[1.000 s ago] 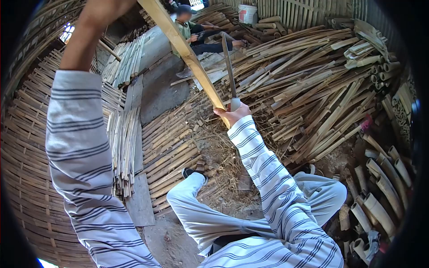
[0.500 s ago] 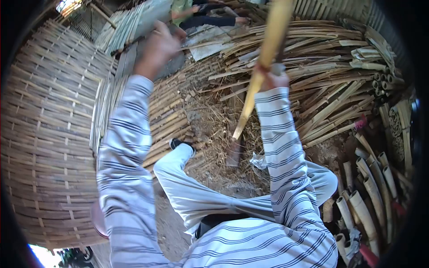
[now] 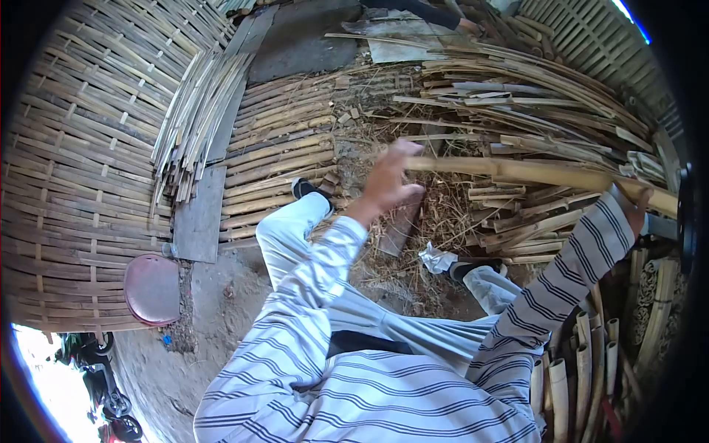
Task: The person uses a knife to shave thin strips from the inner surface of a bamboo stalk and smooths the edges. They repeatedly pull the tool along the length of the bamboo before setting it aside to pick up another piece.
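Note:
A long yellowish bamboo strip (image 3: pixel 532 171) lies across the view in front of me, slanting slightly down to the right. My left hand (image 3: pixel 391 181) is at its left end, thumb and fingers spread apart. Far to the right, my right hand (image 3: pixel 636 213) is closed at the strip's lower edge, partly hidden by its striped sleeve. A flat grey piece (image 3: pixel 659 227) shows just beyond that hand. Below my left hand, a brown wooden block (image 3: pixel 401 227) stands among shavings between my legs.
Split bamboo lengths (image 3: pixel 517 111) are heaped ahead and right. Upright bamboo tubes (image 3: pixel 583 362) stand by my right side. A woven bamboo wall (image 3: pixel 81 184) rises on the left, with thin strips (image 3: pixel 196 111) against it and a round-edged seat (image 3: pixel 152 289) below. Another person's leg (image 3: pixel 421 11) shows at the top.
The bamboo strip has swung from steeply upright to nearly level. My right hand has moved right and down with it, and my left hand has come right and down to its end.

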Motion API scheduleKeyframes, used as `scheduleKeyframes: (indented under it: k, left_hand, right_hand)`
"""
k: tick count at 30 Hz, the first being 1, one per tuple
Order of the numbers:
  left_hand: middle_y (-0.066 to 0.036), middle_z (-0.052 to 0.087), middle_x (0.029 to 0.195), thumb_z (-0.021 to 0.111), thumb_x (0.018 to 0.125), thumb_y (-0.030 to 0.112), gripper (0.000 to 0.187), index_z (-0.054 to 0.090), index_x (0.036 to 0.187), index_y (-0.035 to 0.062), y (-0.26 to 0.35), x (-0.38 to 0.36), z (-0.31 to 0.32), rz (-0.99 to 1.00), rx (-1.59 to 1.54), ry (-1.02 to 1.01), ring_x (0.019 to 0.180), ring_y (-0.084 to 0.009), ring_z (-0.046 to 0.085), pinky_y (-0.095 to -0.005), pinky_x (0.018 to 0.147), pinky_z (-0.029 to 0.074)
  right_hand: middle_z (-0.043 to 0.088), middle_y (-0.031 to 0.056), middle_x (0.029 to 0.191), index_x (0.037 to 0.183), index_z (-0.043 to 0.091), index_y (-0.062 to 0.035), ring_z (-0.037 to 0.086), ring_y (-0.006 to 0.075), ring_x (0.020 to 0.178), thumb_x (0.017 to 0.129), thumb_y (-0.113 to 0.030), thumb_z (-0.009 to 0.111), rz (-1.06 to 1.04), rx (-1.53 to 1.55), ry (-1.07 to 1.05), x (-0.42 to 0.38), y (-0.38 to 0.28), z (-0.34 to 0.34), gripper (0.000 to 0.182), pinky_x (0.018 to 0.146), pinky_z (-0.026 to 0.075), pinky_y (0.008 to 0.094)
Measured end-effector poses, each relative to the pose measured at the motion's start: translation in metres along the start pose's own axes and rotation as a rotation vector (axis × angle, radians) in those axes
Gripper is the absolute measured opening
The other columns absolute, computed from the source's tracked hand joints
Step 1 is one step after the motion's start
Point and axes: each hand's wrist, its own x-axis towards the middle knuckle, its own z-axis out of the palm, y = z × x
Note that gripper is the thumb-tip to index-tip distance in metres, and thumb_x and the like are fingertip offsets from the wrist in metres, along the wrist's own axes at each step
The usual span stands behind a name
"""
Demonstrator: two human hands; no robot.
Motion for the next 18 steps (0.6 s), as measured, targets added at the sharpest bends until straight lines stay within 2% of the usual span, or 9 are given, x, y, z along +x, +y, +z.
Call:
scheduleKeyframes:
  k: [2, 3, 5, 8, 11, 12, 15, 16, 18]
  left_hand:
    - [-0.016, 0.033, 0.143, 0.08, 0.063, 0.043, 0.096, 0.03, 0.14, 0.0131, -0.037, -0.021, -0.013, -0.251, -0.068, 0.088, 0.133, -0.0325, 0.031, -0.0473, 0.112, 0.022]
    - [-0.016, 0.028, 0.146, 0.078, 0.064, 0.05, 0.1, 0.027, 0.142, 0.0161, -0.047, -0.03, -0.015, -0.38, 0.05, 0.074, 0.135, -0.0326, 0.027, -0.0455, 0.112, 0.023]
    - [-0.017, 0.024, 0.148, 0.076, 0.065, 0.053, 0.104, 0.021, 0.145, 0.0171, -0.079, -0.037, -0.002, -0.377, -0.281, 0.153, 0.136, -0.0325, 0.025, -0.0448, 0.111, 0.024]
    - [-0.018, 0.025, 0.147, 0.076, 0.066, 0.054, 0.107, 0.017, 0.147, 0.016, -0.095, -0.033, 0.024, -0.445, -0.375, 0.105, 0.136, -0.0325, 0.025, -0.0458, 0.111, 0.025]
    - [-0.015, 0.024, 0.149, 0.075, 0.068, 0.051, 0.103, 0.018, 0.146, 0.0146, -0.106, -0.035, 0.063, -0.391, -0.431, -0.096, 0.137, -0.028, 0.024, -0.0479, 0.11, 0.027]
    - [-0.015, 0.027, 0.148, 0.075, 0.07, 0.05, 0.1, 0.02, 0.146, 0.0139, -0.105, -0.037, 0.08, -0.377, -0.479, -0.04, 0.133, -0.028, 0.034, -0.045, 0.104, 0.037]
    - [-0.016, 0.029, 0.147, 0.074, 0.072, 0.048, 0.099, 0.018, 0.146, 0.0144, -0.083, -0.027, 0.101, -0.554, -0.775, 0.076, 0.12, -0.0273, 0.049, -0.0382, 0.092, 0.048]
    - [-0.018, 0.049, 0.132, 0.075, 0.076, 0.035, 0.077, 0.037, 0.14, 0.015, -0.063, -0.022, 0.091, -0.644, -0.689, 0.014, 0.102, -0.0256, 0.062, -0.0341, 0.082, 0.052]
    - [-0.013, 0.06, 0.105, 0.073, 0.076, 0.021, 0.046, 0.054, 0.115, 0.0099, -0.074, -0.029, 0.108, -0.579, -0.583, -0.055, 0.086, -0.0201, 0.064, -0.0309, 0.074, 0.051]
  right_hand:
    - [0.06, 0.0142, 0.105, 0.117, 0.053, -0.0021, 0.06, 0.0254, 0.092, 0.091, -0.051, 0.049, 0.005, -0.03, 0.077, 0.0, -0.014, -0.003, 0.055, 0.084, 0.05, 0.0382]
    - [0.06, 0.0142, 0.107, 0.118, 0.053, -0.0025, 0.059, 0.0253, 0.094, 0.091, -0.051, 0.049, 0.007, -0.045, 0.124, -0.001, -0.019, -0.008, 0.056, 0.086, 0.049, 0.0383]
    - [0.061, 0.0145, 0.105, 0.118, 0.053, -0.0015, 0.06, 0.0255, 0.091, 0.089, -0.052, 0.051, -0.038, -0.051, 0.119, 0.002, -0.022, -0.018, 0.058, 0.085, 0.049, 0.0376]
    - [0.061, 0.0144, 0.101, 0.113, 0.053, 0.0011, 0.059, 0.0262, 0.092, 0.087, -0.047, 0.059, -0.023, 0.014, 0.075, 0.021, -0.023, -0.059, 0.055, 0.089, 0.047, 0.0375]
    - [0.061, 0.0138, 0.101, 0.112, 0.053, 0.0013, 0.059, 0.026, 0.092, 0.085, -0.047, 0.062, 0.004, 0.043, 0.113, 0.033, -0.019, -0.095, 0.056, 0.089, 0.047, 0.0378]
    - [0.061, 0.0136, 0.101, 0.112, 0.053, 0.0013, 0.059, 0.026, 0.092, 0.085, -0.046, 0.062, -0.007, 0.053, 0.135, 0.038, -0.016, -0.108, 0.055, 0.089, 0.047, 0.038]
    - [0.061, 0.0131, 0.1, 0.112, 0.053, 0.0012, 0.059, 0.026, 0.093, 0.085, -0.043, 0.063, -0.1, 0.125, 0.259, 0.041, 0.003, -0.133, 0.053, 0.089, 0.047, 0.0389]
    - [0.061, 0.0126, 0.101, 0.112, 0.053, 0.0008, 0.059, 0.0263, 0.094, 0.085, -0.041, 0.063, -0.076, 0.12, 0.243, 0.041, 0.008, -0.142, 0.051, 0.09, 0.047, 0.0397]
    - [0.061, 0.0128, 0.102, 0.112, 0.053, 0.0006, 0.059, 0.0264, 0.095, 0.085, -0.042, 0.063, 0.056, 0.081, 0.27, 0.044, 0.011, -0.16, 0.051, 0.09, 0.046, 0.0401]
